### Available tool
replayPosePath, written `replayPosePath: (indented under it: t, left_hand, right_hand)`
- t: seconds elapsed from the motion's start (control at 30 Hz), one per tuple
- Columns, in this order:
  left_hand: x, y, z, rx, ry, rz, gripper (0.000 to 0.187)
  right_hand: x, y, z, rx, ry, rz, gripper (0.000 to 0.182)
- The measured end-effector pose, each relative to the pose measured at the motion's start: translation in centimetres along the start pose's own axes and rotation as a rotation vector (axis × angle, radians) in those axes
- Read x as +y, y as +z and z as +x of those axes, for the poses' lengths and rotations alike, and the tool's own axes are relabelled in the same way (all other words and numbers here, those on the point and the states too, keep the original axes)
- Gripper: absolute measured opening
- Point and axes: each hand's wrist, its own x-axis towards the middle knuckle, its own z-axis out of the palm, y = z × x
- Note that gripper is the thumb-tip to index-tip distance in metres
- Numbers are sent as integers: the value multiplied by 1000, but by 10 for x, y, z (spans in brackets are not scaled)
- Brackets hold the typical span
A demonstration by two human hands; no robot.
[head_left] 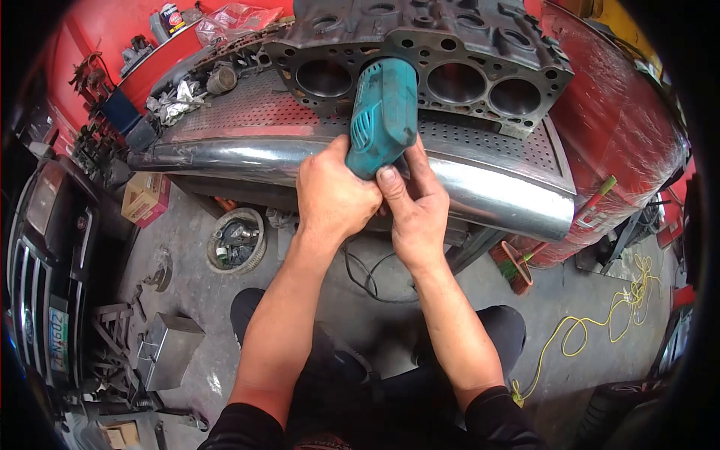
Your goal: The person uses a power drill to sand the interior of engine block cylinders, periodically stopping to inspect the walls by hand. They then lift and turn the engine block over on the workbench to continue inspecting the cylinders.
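A teal power drill (pixel 386 109) points away from me, its front end hidden inside one cylinder bore of a dark engine block (pixel 480 49). My left hand (pixel 335 191) is wrapped round the drill's handle from the left. On the other side, my right hand (pixel 421 217) closes on the same handle, thumb lying near its lower end. Three other bores show open, one left of the drill and two to the right. The block rests on a perforated metal bench top (pixel 255 101) with a rounded shiny front edge (pixel 502 191).
Crumpled foil (pixel 178 101) and metal parts lie at the bench's left. Below stand a basket of parts (pixel 236 240), a cardboard box (pixel 146 199) and a metal box (pixel 169 349). A broom (pixel 512 266) and yellow cord (pixel 574 334) are at right. A vehicle front (pixel 52 277) stands left.
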Motion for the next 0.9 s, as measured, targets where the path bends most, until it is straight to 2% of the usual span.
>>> replayPosePath:
  t: [0.1, 0.23, 0.33, 0.53, 0.8, 0.9]
  left_hand:
    - [-6, -3, -11, 26, 50, -5, 38]
    - [-14, -8, -33, 42, 71, -34, 44]
    - [-16, -12, -52, 62, 124, -93, 41]
    - [-18, -25, -87, 63, 183, -104, 40]
    - [-12, -42, -122, 51, 147, -67, 43]
    - [-12, -46, -135, 47, 129, -75, 43]
  right_hand:
    - [5, 4, -13, 5, -28, 64, 73]
    - [8, -1, -38, -29, -45, -41, 74]
    - [13, -2, -54, -59, -206, -124, 76]
    - [2, 0, -91, -119, -198, -97, 77]
    - [-5, 1, -127, -158, -210, -110, 79]
    - [-13, 3, -140, -134, -138, -83, 74]
